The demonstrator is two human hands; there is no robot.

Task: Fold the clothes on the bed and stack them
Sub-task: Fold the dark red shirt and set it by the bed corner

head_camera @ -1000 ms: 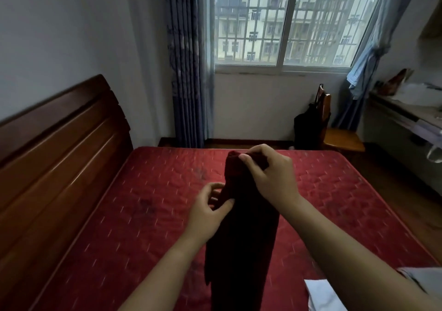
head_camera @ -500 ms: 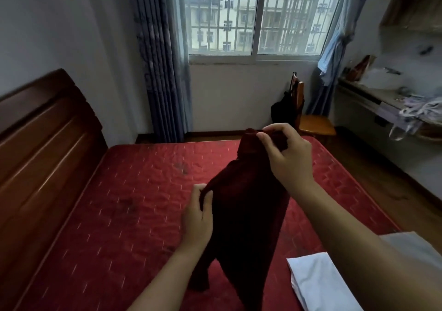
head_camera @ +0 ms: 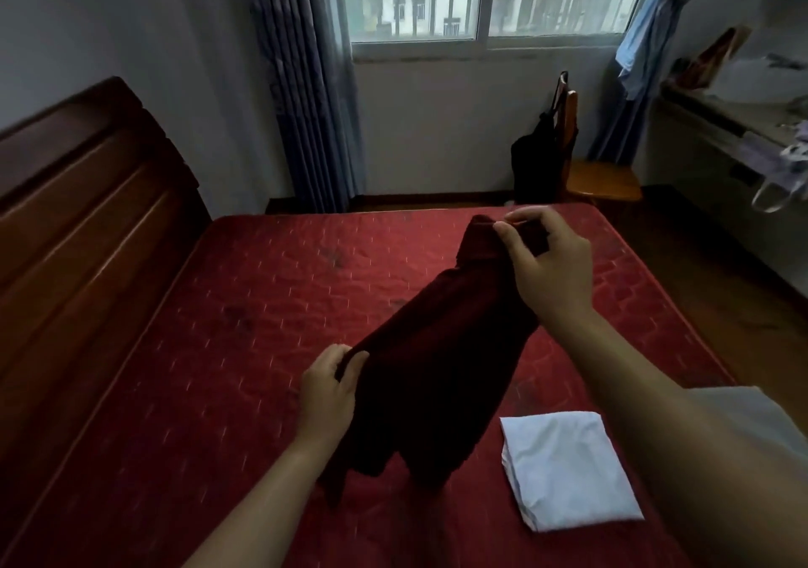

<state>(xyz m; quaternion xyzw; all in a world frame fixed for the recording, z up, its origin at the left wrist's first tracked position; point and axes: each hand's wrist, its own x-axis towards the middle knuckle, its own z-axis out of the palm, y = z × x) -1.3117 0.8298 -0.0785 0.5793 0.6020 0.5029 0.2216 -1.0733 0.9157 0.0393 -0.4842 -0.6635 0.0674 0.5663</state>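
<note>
A dark maroon garment hangs in the air over the red quilted mattress. My right hand pinches its upper far corner, held high. My left hand grips its lower left edge, nearer to me. The cloth slopes between the two hands and its bottom hem droops toward the mattress. A folded white garment lies flat on the mattress at the near right, under my right forearm.
A dark wooden headboard runs along the left. Beyond the bed's far edge are blue curtains, a barred window, and a wooden chair with a black bag. A cluttered desk stands at the right.
My left hand slid down and left along the maroon garment's edge, spreading the cloth wider. The view tipped down, so the folded white garment now shows fully.
</note>
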